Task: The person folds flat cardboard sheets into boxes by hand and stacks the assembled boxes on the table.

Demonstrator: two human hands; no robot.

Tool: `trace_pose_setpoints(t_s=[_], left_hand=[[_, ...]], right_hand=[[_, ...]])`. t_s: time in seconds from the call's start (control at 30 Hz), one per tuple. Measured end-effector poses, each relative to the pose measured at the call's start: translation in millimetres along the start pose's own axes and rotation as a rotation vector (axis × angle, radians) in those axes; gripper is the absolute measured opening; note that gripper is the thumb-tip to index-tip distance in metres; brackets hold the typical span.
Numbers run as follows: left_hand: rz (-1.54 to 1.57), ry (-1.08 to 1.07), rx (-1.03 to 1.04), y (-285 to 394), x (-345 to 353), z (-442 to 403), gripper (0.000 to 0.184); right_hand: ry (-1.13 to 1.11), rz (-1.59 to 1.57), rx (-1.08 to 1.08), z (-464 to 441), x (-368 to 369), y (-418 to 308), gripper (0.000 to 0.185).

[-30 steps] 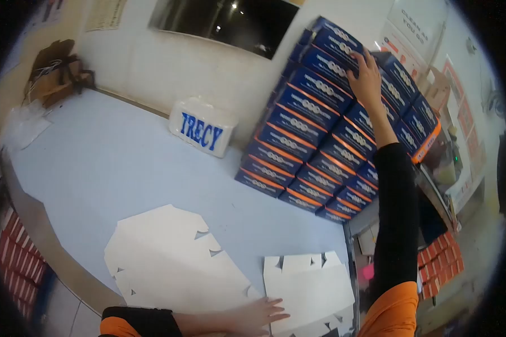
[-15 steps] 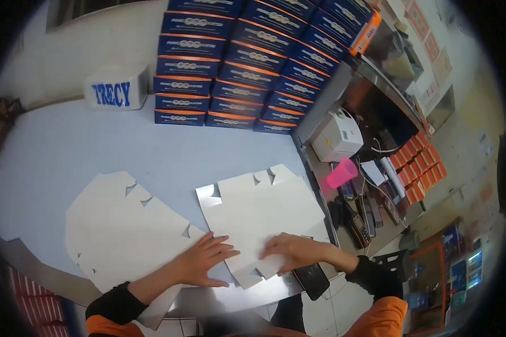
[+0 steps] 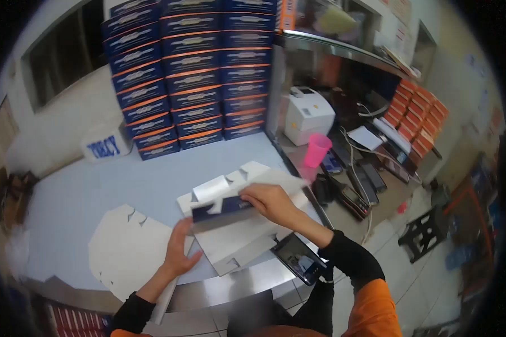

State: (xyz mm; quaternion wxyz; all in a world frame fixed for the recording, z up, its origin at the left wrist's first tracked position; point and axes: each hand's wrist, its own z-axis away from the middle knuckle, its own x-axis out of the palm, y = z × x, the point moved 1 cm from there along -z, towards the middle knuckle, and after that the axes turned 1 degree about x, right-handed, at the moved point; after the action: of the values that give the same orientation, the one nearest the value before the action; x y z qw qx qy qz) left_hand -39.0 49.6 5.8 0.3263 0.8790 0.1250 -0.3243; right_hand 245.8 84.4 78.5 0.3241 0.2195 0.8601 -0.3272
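Observation:
My right hand (image 3: 270, 203) pinches the edge of a white die-cut card sheet (image 3: 236, 238), part of which is lifted and folded over to show a dark blue printed side. My left hand (image 3: 180, 250) rests at the left edge of that sheet, with its thumb and fingers apart and nothing in its grasp. More card lies under the raised part. To the left, another pile of white cut card (image 3: 126, 247) lies flat on the pale blue table top (image 3: 62, 213). A phone (image 3: 299, 258) with a lit screen lies at the table's front edge, near my right forearm.
Blue boxes with orange edges (image 3: 194, 78) stand stacked at the back, beside a white block with blue lettering (image 3: 104, 145). On the right-hand counter are a white printer (image 3: 308, 115), a pink cup (image 3: 317, 150), handheld devices (image 3: 354, 199) and orange boxes (image 3: 416, 115). A black stool (image 3: 421, 233) stands beyond.
My right hand came down from the box stack to the card and has now lifted part of a sheet, showing its blue side. My left hand moved to the sheet's left edge. The view has swung right.

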Motion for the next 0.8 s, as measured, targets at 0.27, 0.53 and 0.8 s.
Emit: trace_pose_setpoints(t_s=[0.27,0.53,0.8], left_hand=[[0.369,0.83,0.308,125.4,2.4,-116.1,0.02],[0.53,0.295,0.977,364.5,84.7,-179.7,0.023],[0.9,-0.53,1.251,494.6,265.5,-52.6,0.014]], right_hand=[[0.708,0.317,-0.479,19.2,-112.9,-76.2,0.017],[1.087,0.895,-0.092,253.9,-231.8,-161.7,0.011],[1.269,0.123,1.305,506.0,-119.8,-293.6,0.021]])
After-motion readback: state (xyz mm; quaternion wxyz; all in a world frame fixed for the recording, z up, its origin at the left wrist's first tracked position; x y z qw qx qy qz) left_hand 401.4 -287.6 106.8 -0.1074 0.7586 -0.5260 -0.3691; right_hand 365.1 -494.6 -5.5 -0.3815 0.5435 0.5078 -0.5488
